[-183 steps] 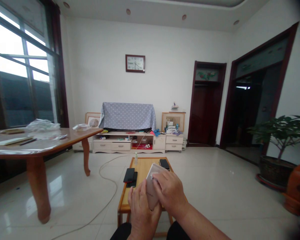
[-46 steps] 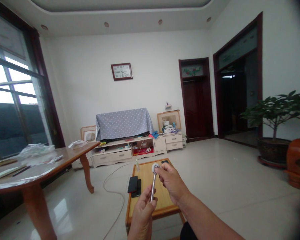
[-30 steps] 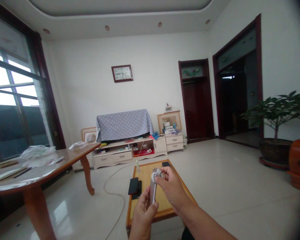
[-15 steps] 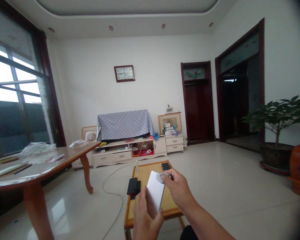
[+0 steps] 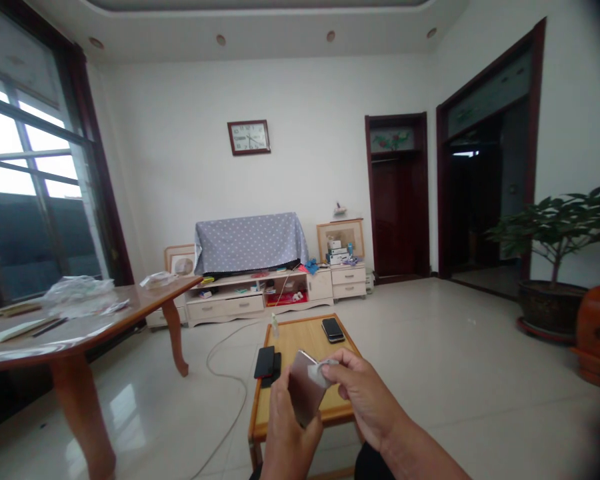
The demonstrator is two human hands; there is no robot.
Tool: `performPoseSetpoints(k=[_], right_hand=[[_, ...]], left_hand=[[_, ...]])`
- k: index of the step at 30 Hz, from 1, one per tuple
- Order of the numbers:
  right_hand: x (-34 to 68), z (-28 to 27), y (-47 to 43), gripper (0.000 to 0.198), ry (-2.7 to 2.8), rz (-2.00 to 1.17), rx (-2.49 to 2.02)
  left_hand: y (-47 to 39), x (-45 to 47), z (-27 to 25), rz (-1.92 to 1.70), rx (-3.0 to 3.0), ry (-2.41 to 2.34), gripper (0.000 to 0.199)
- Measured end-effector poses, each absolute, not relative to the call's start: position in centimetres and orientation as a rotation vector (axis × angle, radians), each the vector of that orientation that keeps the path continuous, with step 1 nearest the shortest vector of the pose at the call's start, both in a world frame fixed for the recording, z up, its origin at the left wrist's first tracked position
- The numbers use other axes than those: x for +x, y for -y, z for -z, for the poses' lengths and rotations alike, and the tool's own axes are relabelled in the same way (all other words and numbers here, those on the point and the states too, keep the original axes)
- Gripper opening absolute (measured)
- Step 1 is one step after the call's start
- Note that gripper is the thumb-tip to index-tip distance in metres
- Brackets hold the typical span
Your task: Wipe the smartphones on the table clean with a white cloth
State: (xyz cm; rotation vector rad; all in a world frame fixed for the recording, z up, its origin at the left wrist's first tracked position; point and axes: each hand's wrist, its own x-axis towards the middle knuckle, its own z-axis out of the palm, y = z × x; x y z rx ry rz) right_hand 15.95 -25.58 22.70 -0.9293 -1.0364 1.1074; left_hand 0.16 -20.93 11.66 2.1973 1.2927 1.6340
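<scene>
A smartphone with a pinkish-grey face is gripped along its edges by my left hand, tilted above a low wooden table. Pinched in the fingers of my right hand is a small whitish wipe, which lies against the phone's upper right corner. On the table's left edge rests a dark phone with another dark item partly under it. Stacked dark phones lie at the far right corner. A small clear bottle stands at the far left corner.
To the left is a larger wooden table bearing crumpled plastic bags. A cable runs over the floor. A low white cabinet stands along the far wall, and a potted plant is at the right.
The phone has tilted, its face going from bright white to pinkish-grey. My right hand and the wipe have shifted slightly down over its corner. The view has dipped a little.
</scene>
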Motion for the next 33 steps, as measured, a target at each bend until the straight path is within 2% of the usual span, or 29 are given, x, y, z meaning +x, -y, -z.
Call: performPoseSetpoints(k=[5,12,19,25,33], right_hand=[[15.8,-24.0,25.2,0.012,1.034,-1.176,-0.873],[16.0,-23.2,26.3,0.008,1.081,-1.154,-0.939],[15.5,-24.2,25.6,0.008,1.009,-1.231,-0.872],[15.9,-23.6,26.6,0.003,1.081,-1.130,-0.965],[15.3,-24.5,25.5,0.009,1.035,-1.178,-0.923]], left_hand=[[21.2,0.5,-11.6,-1.707,2.324,-1.190,0.077],[21.3,-0.3,-12.6,-1.816,2.168,-1.263,0.076],[21.4,0.6,-11.6,-1.731,2.276,-1.179,0.077],[20.9,-0.2,-12.0,-1.820,2.218,-1.298,0.080],[21.6,0.7,-11.7,-1.721,2.329,-1.224,0.076]])
